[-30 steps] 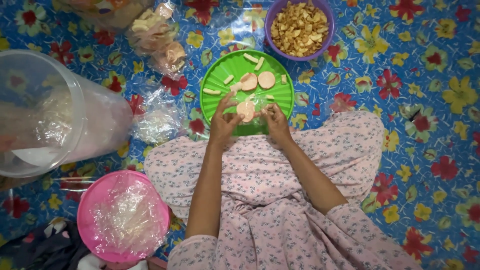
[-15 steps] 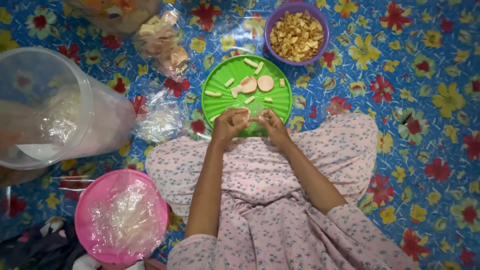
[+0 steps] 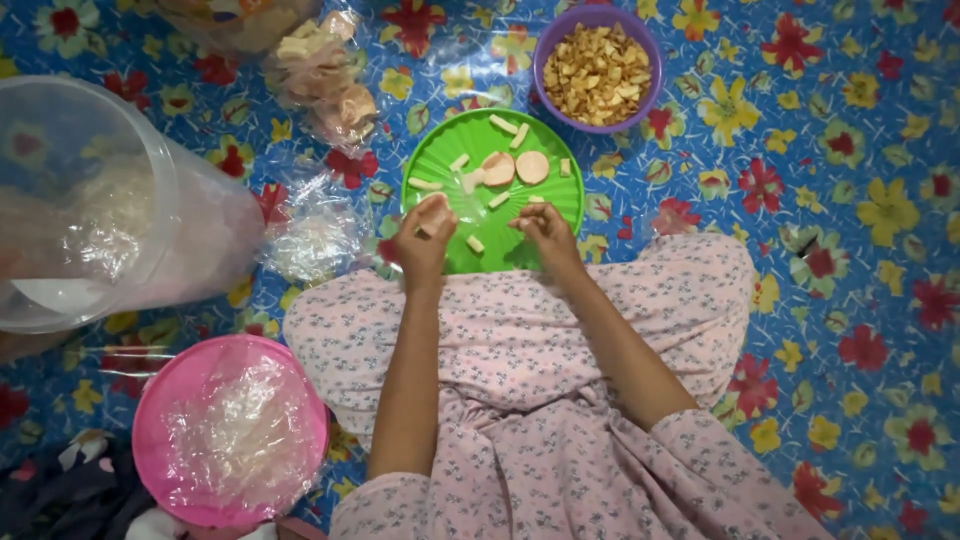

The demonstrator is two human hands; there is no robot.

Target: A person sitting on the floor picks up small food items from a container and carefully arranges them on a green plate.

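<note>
A round green plate (image 3: 560, 196) lies on the floral mat in front of my knees, holding two round pinkish crackers (image 3: 532, 167) and several small cut strips (image 3: 503, 124). My left hand (image 3: 424, 240) hovers over the plate's left edge, closed around a round cracker. Over the plate's near right part, my right hand (image 3: 542, 230) pinches a small piece between its fingertips. A purple bowl (image 3: 640, 40) full of cut cracker pieces stands just beyond the plate.
A large clear plastic tub (image 3: 110, 190) lies tilted at left. A pink bowl (image 3: 150, 420) lined with clear plastic sits near left. Plastic bags of crackers (image 3: 325, 75) lie at the top. My pink patterned dress (image 3: 520, 400) covers my lap.
My hands were together over the plate's near edge; now they have parted, the left one moving left with a cracker, the right one holding a small piece.
</note>
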